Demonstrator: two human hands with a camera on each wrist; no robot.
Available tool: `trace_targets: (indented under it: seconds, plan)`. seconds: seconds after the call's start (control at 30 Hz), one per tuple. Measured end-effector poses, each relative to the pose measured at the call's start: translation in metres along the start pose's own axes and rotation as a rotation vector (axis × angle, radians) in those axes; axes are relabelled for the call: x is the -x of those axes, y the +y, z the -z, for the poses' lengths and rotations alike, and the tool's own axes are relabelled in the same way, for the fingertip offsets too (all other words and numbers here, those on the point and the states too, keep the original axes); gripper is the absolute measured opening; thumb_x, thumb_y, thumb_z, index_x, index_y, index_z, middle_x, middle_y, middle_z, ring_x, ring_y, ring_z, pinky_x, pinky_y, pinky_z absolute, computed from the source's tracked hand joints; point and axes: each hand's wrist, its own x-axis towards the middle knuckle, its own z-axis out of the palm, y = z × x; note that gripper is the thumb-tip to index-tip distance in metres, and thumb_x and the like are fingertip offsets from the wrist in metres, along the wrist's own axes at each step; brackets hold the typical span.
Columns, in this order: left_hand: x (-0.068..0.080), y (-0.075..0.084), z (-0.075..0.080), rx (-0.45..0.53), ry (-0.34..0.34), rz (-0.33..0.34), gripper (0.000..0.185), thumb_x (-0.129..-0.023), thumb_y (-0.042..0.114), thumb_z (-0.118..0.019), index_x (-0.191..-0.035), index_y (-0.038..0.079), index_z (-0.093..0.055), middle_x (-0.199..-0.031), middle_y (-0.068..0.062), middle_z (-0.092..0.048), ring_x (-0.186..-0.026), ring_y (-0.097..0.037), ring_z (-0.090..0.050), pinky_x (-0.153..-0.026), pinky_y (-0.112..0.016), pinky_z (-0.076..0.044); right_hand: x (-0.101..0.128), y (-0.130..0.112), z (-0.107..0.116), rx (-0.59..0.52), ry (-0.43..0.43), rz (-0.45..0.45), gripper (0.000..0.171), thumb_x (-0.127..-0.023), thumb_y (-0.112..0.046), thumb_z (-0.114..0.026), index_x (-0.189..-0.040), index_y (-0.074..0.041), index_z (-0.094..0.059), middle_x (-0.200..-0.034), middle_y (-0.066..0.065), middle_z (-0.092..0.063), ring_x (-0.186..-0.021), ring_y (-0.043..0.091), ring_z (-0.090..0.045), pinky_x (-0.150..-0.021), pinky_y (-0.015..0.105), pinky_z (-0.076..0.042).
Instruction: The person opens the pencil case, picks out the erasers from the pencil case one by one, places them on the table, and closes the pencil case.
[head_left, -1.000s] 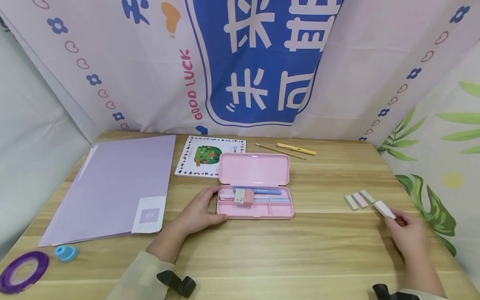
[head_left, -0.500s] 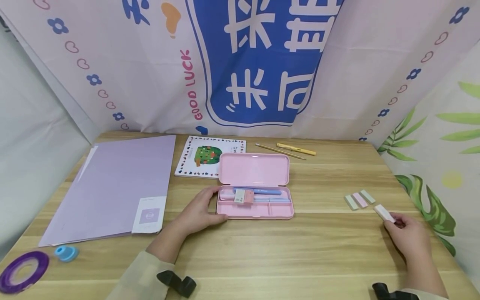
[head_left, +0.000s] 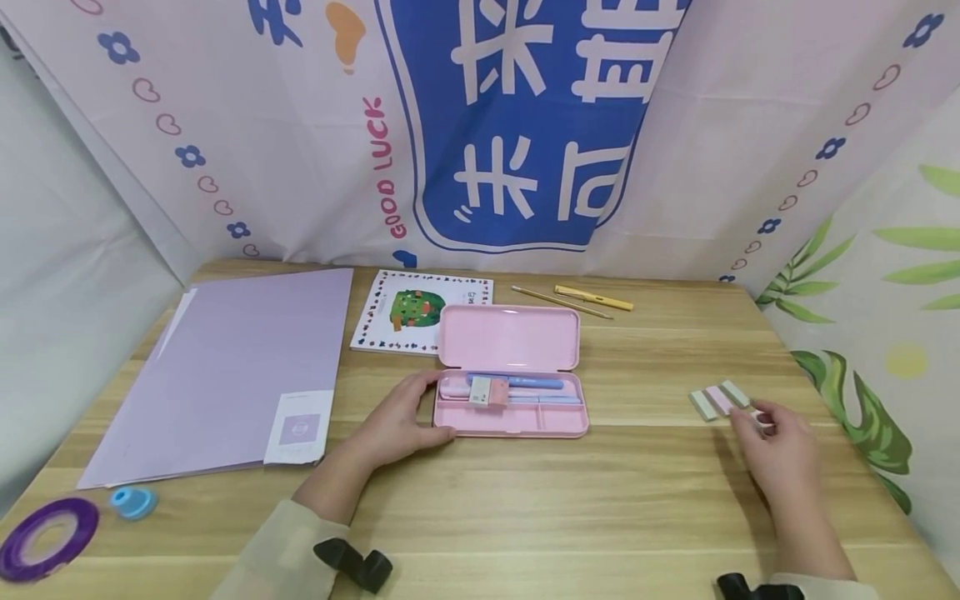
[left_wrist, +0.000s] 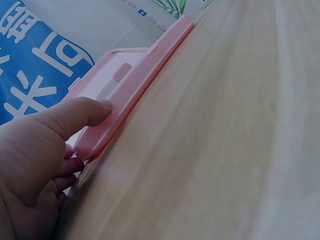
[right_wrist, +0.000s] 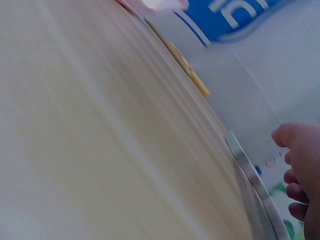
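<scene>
My right hand (head_left: 780, 454) has slid up and left since a second ago, carrying the white sticky-note strip (head_left: 762, 419) pinched in its curled fingertips until it lies just beside the row of pastel strips (head_left: 718, 399), at that row's near right end. The row lies just ahead and to the left of that hand, each strip's long axis slanting away toward the back left, with bare bench (head_left: 660, 492) around it and the right edge not far off. My left hand (head_left: 400, 421) is well apart, fingers relaxed against the left end of the open pink pencil case (head_left: 510, 371).
</scene>
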Motion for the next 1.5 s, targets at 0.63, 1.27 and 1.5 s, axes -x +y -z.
trace_targets:
  seconds: [0.63, 1.27, 1.5]
  plan:
    - [0.0, -0.002, 0.0, 0.006, -0.001, 0.004, 0.086, -0.077, 0.036, -0.081, -0.147, 0.009, -0.039, -0.154, -0.015, -0.038, -0.145, -0.035, -0.032, -0.119, -0.053, -0.029, 0.032, -0.118, -0.085, -0.097, -0.186, 0.414, 0.041, -0.09, -0.03, -0.068, -0.12, -0.002, -0.065, -0.11, 0.019, -0.064, -0.101, 0.033, -0.058, -0.089, 0.049, -0.049]
    - [0.001, -0.002, 0.001, 0.012, 0.011, -0.037, 0.086, -0.076, 0.035, -0.081, -0.147, 0.009, -0.039, -0.151, -0.014, -0.042, -0.143, -0.034, -0.036, -0.119, -0.052, -0.031, 0.067, -0.191, -0.139, -0.012, -0.28, 0.595, 0.047, -0.078, -0.042, -0.079, -0.109, -0.008, -0.071, -0.111, 0.011, -0.07, -0.112, 0.031, -0.06, -0.099, 0.046, -0.048]
    - [0.001, -0.002, 0.001, 0.005, 0.011, -0.032, 0.086, -0.076, 0.035, -0.081, -0.147, 0.009, -0.039, -0.151, -0.014, -0.042, -0.143, -0.033, -0.036, -0.119, -0.051, -0.031, 0.068, -0.198, -0.145, 0.02, -0.274, 0.557, 0.052, -0.077, -0.047, -0.079, -0.109, -0.007, -0.069, -0.111, 0.011, -0.069, -0.111, 0.032, -0.059, -0.099, 0.045, -0.048]
